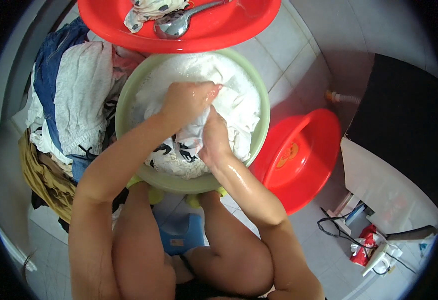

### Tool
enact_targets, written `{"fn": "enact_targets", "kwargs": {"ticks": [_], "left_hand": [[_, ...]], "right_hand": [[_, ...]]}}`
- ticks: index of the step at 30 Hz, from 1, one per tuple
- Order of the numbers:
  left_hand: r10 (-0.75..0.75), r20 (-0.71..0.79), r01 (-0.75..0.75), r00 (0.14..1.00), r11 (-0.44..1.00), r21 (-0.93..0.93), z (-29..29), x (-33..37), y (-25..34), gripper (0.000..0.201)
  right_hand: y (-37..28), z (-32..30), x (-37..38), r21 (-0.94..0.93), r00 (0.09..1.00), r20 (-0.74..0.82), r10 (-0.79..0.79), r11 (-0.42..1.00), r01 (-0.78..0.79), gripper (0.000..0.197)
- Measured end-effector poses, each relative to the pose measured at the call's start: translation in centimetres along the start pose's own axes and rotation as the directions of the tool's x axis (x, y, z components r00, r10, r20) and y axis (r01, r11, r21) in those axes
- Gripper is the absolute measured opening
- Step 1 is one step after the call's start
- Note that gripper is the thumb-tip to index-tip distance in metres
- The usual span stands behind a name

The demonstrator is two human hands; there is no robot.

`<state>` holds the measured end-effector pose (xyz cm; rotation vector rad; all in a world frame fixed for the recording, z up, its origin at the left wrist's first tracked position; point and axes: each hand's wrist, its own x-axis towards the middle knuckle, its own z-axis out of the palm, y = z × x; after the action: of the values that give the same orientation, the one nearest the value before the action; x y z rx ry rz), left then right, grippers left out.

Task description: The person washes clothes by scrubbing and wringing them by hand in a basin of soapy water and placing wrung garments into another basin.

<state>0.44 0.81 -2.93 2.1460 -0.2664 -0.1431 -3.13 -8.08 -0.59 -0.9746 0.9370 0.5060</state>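
At the centre of the frame, the left hand (186, 100) and right hand (214, 137) have their fingers clenched on a bunched white garment with black markings (189, 142) in the pale green basin (261, 125). Soaked and soapy, it is likely limp, heavy and slippery, best gripped by a gathered fold. Suds hide its lower part, and beyond, the red basin (219, 37) at the top edge is cut off.
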Motion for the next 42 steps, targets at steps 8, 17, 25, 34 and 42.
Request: {"fn": "enact_targets", "kwargs": {"ticks": [8, 17, 25, 34, 42], "left_hand": [[0.214, -0.095, -0.208, 0.972, 0.976, 0.063, 0.7, -0.3, 0.1, 0.024], [0.307, -0.099, -0.317, 0.947, 0.943, -0.103, 0.5, -2.3, 1.1, 0.013], [-0.206, 0.103, 0.23, 0.973, 0.844, -0.485, 0.7, 0.6, -7.1, 0.028], [-0.312, 0.355, 0.158, 0.882, 0.903, 0.4, 7.3, -2.3, -21.1, 0.032], [0.187, -0.018, -0.188, 0.982, 0.976, -0.107, 1.2, -2.7, 0.9, 0.015]], "right_hand": [[-0.2, -1.3, -0.7, -0.112, 0.999, 0.004, 0.047, 0.993, -0.046, 0.046], [-2.3, -0.1, -2.4, -0.158, 0.999, -0.044, -0.01, 0.987, 0.003, 0.047], [-2.3, -7.1, 5.1, -0.56, 0.878, 0.314, -0.361, 0.676, 0.478, 0.018], [3.0, -7.0, 11.6, -0.851, 0.702, 0.472, -0.533, -0.067, 0.521, 0.021], [-4.0, 1.0, 1.5, -0.229, 0.991, -0.101, 0.088, 0.967, -0.109, 0.055]]}}
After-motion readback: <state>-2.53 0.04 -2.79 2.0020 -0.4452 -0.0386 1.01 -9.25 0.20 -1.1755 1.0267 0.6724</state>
